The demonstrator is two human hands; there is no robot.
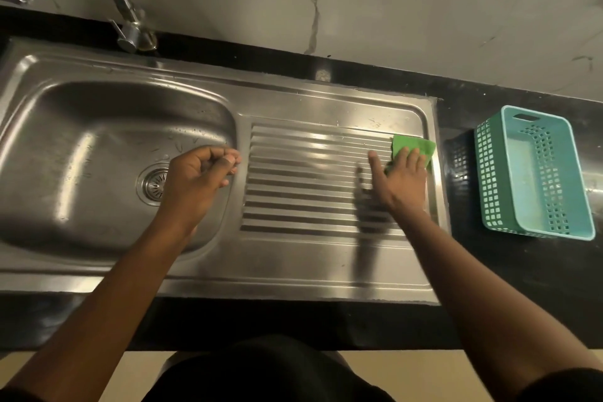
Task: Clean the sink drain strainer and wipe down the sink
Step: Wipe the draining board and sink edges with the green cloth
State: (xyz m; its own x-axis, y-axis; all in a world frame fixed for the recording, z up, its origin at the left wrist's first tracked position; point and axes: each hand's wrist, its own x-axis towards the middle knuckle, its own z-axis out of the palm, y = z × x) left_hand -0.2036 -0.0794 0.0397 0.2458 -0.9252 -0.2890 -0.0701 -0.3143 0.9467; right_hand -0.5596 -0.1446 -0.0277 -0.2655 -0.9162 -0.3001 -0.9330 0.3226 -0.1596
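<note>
A stainless steel sink point(98, 127) has its basin on the left and a ribbed drainboard point(310, 179) on the right. The round drain strainer point(152, 185) sits in the basin floor, partly hidden by my left hand point(199, 178). That hand hovers over the basin's right side with fingers loosely curled and nothing in them. My right hand point(399, 178) presses with straight fingers on a green scrub pad point(414, 147) at the drainboard's far right corner.
A chrome tap point(130, 26) rises at the back left of the sink. A teal plastic basket point(535, 173) stands on the black countertop point(489, 271) to the right. A marble-patterned wall runs behind.
</note>
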